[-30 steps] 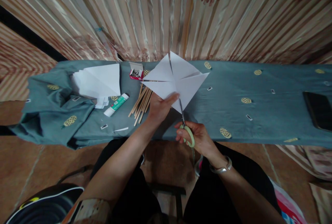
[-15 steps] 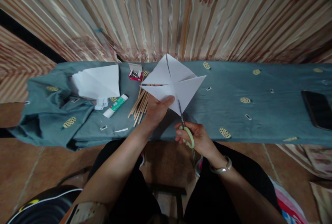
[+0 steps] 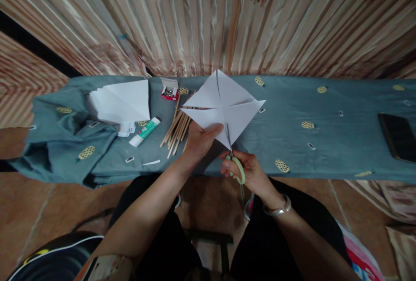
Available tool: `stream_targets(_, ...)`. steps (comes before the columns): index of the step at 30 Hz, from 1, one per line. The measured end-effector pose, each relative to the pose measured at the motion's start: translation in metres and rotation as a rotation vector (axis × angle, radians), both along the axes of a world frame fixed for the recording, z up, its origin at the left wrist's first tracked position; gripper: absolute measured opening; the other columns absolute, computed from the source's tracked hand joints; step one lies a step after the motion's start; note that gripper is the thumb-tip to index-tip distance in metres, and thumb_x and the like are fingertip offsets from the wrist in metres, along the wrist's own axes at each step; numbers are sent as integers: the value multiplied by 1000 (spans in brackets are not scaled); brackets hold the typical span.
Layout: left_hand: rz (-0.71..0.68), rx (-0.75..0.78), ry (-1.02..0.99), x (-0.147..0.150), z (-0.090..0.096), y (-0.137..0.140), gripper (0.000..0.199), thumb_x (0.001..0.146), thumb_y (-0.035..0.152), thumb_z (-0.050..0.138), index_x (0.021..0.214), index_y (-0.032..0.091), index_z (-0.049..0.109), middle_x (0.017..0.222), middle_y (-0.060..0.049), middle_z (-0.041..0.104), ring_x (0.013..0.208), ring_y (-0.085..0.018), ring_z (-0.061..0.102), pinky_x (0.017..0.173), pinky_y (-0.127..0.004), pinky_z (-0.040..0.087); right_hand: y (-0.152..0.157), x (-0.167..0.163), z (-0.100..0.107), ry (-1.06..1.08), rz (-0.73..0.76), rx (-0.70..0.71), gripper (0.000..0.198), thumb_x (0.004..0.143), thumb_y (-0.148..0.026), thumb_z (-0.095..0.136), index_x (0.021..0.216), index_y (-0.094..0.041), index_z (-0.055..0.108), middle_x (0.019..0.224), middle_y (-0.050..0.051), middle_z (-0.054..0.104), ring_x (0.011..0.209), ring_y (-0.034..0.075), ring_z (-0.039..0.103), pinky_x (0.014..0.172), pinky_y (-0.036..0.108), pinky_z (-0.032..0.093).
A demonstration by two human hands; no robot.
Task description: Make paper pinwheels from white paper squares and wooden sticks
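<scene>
A square white paper sheet is held up with one corner towards me, slit from its corners in towards the middle. My left hand grips its near left side, thumb on top and the fingers hidden underneath. In my right hand are scissors with pale green handles. Their blades sit in the slit at the near corner, and the tips are hard to make out. Beneath the paper's left corner lies a bundle of thin wooden sticks, partly covered.
A pile of white paper lies at the left, with small paper pieces below it. Nearby are a glue stick, a red box of small metal pieces and a paper sliver. A black phone rests far right on the teal cloth.
The paper has shifted slightly right and towards me, my left hand moving with it. The scissors' blades look more closed and reach less far into the paper.
</scene>
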State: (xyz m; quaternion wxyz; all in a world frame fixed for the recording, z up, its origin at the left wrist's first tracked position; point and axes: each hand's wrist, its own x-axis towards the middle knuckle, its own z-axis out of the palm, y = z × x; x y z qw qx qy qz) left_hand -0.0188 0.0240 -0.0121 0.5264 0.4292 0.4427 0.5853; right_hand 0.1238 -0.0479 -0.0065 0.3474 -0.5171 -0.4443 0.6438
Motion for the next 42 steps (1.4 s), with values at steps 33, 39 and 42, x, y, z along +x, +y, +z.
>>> stream_targets(33, -36, -25, -33, 3, 1, -4, 29, 63, 29, 79, 87, 22, 65, 83, -4, 71, 70, -20, 64, 66, -36, 54, 2, 3, -4, -31, -42, 6, 47, 64, -61, 80, 82, -19, 69, 60, -1, 67, 49, 11, 59, 46, 22, 48)
stream_targets(39, -56, -33, -48, 3, 0, -5, 28, 63, 31, 79, 86, 23, 66, 81, -3, 71, 68, -20, 63, 65, -36, 53, 1, 2, -5, -21, -49, -2, 49, 63, -63, 80, 81, -19, 69, 58, -1, 67, 47, 10, 57, 44, 22, 45)
stream_targets(42, -37, -27, -29, 3, 0, -5, 28, 63, 31, 80, 87, 23, 66, 83, -4, 71, 70, -20, 64, 66, -36, 54, 1, 2, -6, -32, -45, 10, 49, 64, -64, 78, 82, -19, 69, 59, -1, 67, 47, 10, 58, 44, 22, 45)
